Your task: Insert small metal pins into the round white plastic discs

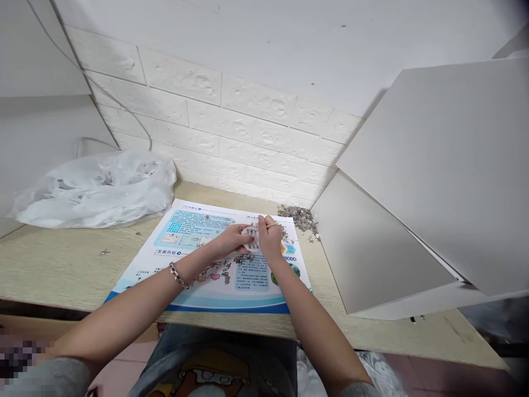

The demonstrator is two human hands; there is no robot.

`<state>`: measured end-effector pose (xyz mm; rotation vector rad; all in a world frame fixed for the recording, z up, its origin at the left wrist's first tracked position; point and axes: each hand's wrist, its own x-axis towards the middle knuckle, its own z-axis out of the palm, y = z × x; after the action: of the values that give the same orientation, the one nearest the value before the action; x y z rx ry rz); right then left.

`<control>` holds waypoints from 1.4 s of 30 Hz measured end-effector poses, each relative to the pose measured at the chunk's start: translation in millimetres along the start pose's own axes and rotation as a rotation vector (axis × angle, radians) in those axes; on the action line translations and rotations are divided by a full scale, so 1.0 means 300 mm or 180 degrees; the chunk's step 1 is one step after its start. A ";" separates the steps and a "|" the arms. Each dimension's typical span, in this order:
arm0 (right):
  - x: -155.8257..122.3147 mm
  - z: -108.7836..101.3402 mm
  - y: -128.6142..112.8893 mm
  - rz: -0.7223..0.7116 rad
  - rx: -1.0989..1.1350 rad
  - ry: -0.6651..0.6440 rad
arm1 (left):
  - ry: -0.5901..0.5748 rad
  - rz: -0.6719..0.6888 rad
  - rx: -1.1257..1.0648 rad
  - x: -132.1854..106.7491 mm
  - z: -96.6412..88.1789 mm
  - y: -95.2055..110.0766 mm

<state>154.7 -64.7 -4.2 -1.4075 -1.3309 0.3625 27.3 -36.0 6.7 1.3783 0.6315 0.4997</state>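
Note:
My left hand (pixel 232 241) has its fingers closed on the edge of a small round white slotted plastic piece (pixel 253 246). Over the right side of this piece is my right hand (pixel 270 238), its fingers pinched round a thin pale stick (pixel 271 225). The stick's tip and the piece's far side are partly covered by my fingers. Small shiny metal parts (pixel 243 259) lie on the printed sheet (pixel 190 292) just below the hands, and more metal parts (pixel 226 273) are scattered nearer to me. A beaded metal bracelet (pixel 177 275) circles my left wrist.
A heap of small metal parts (pixel 303 218) lies by the wall at the sheet's far right corner. White boards (pixel 397 248) stand close on the right. A plastic bag (pixel 99 187) of white pieces sits at the left. The wooden table (pixel 70 264) ends just before my lap.

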 end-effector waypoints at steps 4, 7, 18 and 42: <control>-0.002 -0.005 -0.001 -0.0322 -0.0245 -0.0187 | 0.0086 0.0035 0.0316 -0.009 -0.004 0.016; -0.002 -0.008 0.003 -0.0587 -0.0472 -0.0258 | 0.0093 0.0047 0.0415 -0.014 -0.002 0.020; 0.031 -0.036 -0.038 0.0355 0.0849 0.0613 | 0.0654 0.0125 -0.0317 0.019 -0.016 0.013; 0.046 -0.020 0.043 0.1644 0.1332 -0.0839 | 0.0576 0.1754 0.2688 0.001 -0.057 0.000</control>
<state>170.3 -52.8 -6.8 -1.3544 -0.9956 1.1357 16.1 -23.2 5.3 2.3552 0.6313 0.8562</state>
